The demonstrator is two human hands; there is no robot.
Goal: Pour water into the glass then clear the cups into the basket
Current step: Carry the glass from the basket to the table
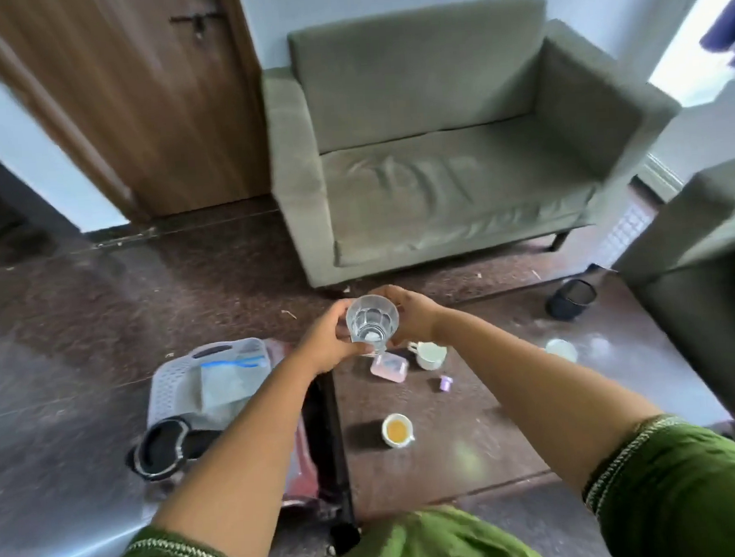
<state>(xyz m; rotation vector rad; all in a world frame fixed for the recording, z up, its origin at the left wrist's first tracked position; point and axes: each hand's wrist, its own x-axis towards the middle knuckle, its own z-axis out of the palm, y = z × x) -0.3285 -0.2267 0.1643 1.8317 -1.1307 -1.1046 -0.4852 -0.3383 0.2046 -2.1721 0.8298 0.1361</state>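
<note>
A clear faceted glass (372, 319) is held up above the dark low table (475, 452), gripped from both sides. My left hand (329, 343) wraps its left side and my right hand (411, 314) its right side. Water shows in the bottom of the glass. On the table stand a white cup (430, 354) that looks empty, a white cup of orange-brown drink (397, 429) nearer to me, and a pale cup or bowl (561, 349) further right. The grey plastic basket (170, 385) sits on the floor to the left of the table.
A pink lidded box (389, 367) and a small purple cap (445, 382) lie on the table. A dark container (570, 299) stands at its far right corner. A black round object (163, 448) rests at the basket's near end. A green sofa (435, 145) faces me.
</note>
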